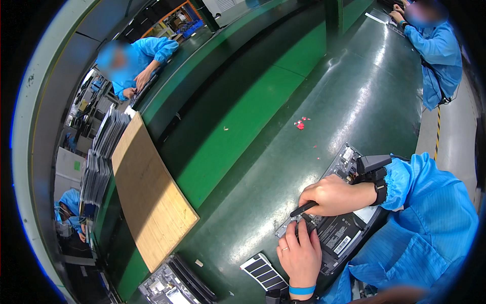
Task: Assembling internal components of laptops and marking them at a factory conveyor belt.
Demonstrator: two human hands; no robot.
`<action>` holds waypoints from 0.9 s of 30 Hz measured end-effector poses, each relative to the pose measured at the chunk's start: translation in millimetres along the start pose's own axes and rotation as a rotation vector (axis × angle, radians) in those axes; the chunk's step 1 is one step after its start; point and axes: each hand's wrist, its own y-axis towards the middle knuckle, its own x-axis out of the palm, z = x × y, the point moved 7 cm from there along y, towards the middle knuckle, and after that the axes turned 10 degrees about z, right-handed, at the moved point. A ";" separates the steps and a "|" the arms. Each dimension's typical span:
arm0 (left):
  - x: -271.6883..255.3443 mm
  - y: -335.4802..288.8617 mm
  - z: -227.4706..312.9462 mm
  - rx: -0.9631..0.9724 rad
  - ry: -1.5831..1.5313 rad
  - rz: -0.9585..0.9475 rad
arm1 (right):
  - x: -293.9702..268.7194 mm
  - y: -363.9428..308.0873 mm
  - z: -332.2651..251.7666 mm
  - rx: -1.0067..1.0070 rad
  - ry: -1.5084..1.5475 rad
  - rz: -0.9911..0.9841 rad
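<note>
An opened laptop base (349,157) lies at the lower right, its circuit board and black battery (340,235) exposed. My right hand (334,196) is closed round a black stick-like tool (304,208) over the board; its exact kind cannot be made out. Just below, my left hand (299,258) rests on the near left corner of the laptop base, fingers stretched out and slightly apart. A ring and a blue wristband are on that hand and wrist. Beside it lies a white sheet with black rectangular stickers (264,272). My right hand hides part of the board.
A stack of opened laptop bases (174,283) stands at the bottom left. Beyond it are a wooden board (152,197) and piled thin panels (104,147). Red scraps (300,124) lie on the green table (243,202). Several people in blue work around it.
</note>
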 end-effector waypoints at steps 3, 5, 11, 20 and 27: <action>2.0 0.2 -0.3 -0.008 0.013 -0.014 | -0.8 0.0 -1.2 -0.002 -0.008 0.003; 3.5 0.7 0.9 -0.006 0.053 -0.014 | -0.7 0.2 -1.9 -0.003 -0.012 0.011; 9.0 -1.0 4.0 0.003 0.166 -0.049 | -0.2 -3.3 -3.3 -0.048 -0.034 0.058; 8.4 1.8 5.2 -0.012 0.219 -0.040 | -11.4 -2.3 11.5 -0.008 0.114 0.041; 5.9 1.0 -2.3 -0.073 0.011 -0.008 | -12.0 -3.9 3.8 -0.007 0.100 0.024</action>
